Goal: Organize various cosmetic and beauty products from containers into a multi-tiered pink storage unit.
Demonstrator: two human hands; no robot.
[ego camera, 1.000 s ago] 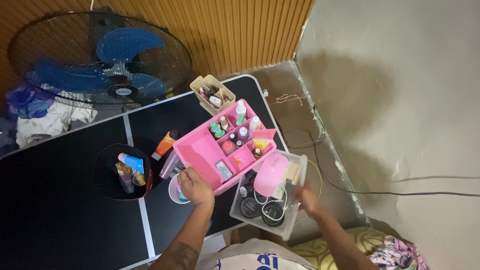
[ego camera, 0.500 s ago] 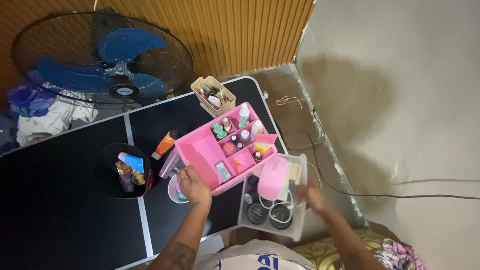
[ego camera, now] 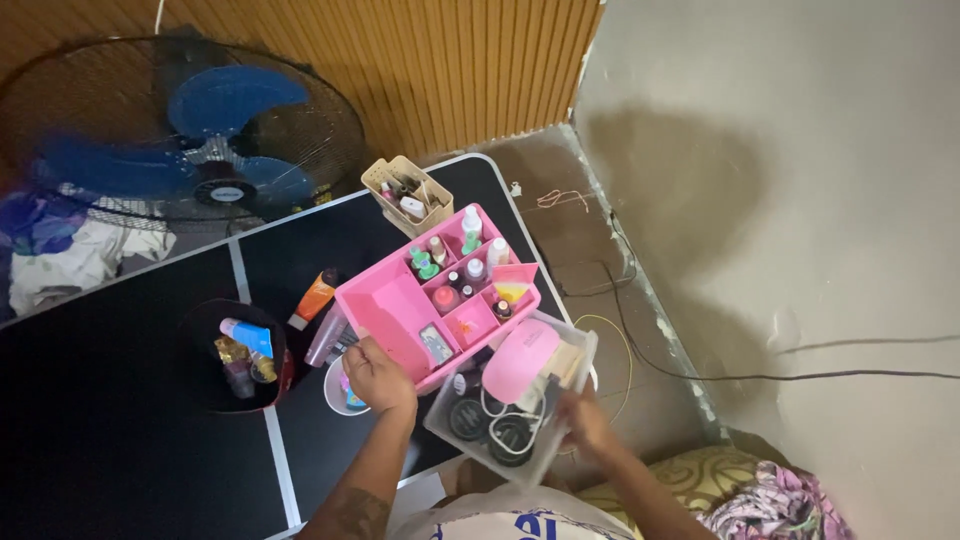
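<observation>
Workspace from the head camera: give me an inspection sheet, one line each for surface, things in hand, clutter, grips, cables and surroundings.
Surface: black table with white edging.
Things in hand: pink compartment tray with small bottles; clear box with a pink dome-shaped device and dark round items.
Clutter: beige caddy, orange tube, black bowl of tubes.
Grips: left hand on the tray's near edge; right hand at the box's side.
Cables: white cord in the box; black cable on the floor.
Surroundings: blue fan, wooden slat wall, cloth pile.
</observation>
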